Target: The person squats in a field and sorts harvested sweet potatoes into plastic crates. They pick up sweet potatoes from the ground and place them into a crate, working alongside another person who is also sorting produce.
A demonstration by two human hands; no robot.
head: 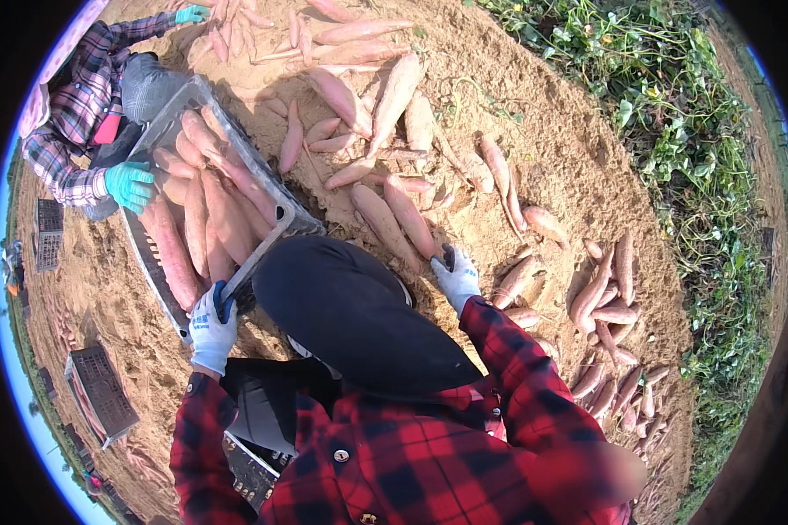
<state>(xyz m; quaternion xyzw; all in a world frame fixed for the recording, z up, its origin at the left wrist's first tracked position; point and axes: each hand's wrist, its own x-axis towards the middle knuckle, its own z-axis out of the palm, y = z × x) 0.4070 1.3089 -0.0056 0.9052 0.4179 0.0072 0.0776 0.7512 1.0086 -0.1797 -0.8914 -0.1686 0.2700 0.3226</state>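
My left hand, in a white and blue work glove, grips the near rim of a plastic crate. Long pink sweet potatoes fill much of that crate. My right hand, gloved alike, is at the lower end of a sweet potato on the soil, its fingertips close to it; whether they touch cannot be told. Another sweet potato lies alongside, to the left. More sweet potatoes are scattered beyond, some with thin roots.
Across the crate a co-worker in turquoise gloves crouches, one hand over its edge. Green vines border the soil at right. Sweet potato piles lie at lower right. Other crates stand at left; part of one shows beside my legs.
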